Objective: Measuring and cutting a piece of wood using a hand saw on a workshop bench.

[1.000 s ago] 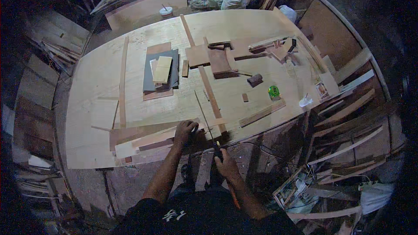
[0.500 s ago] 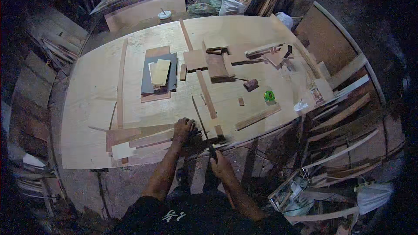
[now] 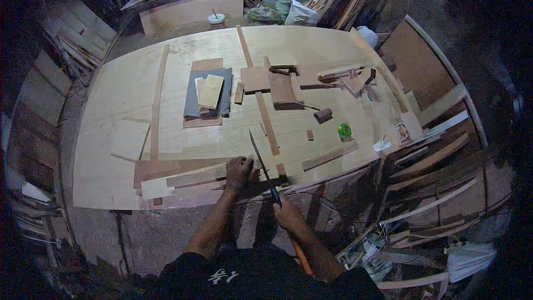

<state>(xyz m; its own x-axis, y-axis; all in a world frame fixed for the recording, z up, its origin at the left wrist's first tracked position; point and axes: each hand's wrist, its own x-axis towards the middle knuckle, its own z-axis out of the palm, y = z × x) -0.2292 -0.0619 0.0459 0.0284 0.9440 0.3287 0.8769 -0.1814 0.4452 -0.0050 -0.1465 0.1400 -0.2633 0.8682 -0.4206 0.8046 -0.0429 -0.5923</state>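
Note:
In my right hand (image 3: 286, 212) is the dark handle of a handsaw (image 3: 259, 153), its long narrow blade pointing away from me across the near edge of the table. An orange length shows under my right forearm, roughly in line with the handle. My left hand (image 3: 240, 175), fingers curled, presses down on a wooden strip (image 3: 202, 176) just left of the blade. The strip lies over a wider brown board (image 3: 150, 172) at the table's front edge. My hand and its shadow hide the spot where blade and wood meet.
On the pale plywood tabletop (image 3: 119, 111) lie stacked panels (image 3: 211, 91), brown blocks (image 3: 284, 89), a dark cylindrical piece (image 3: 322, 115) and a green tape measure (image 3: 345, 131). Curved wooden offcuts (image 3: 436, 150) crowd the right side. A white tub (image 3: 216, 19) stands beyond the table.
The saw and my right hand have shifted slightly, and more of the orange length shows under the forearm. My left hand stays on the wood. The whole view has tilted a little.

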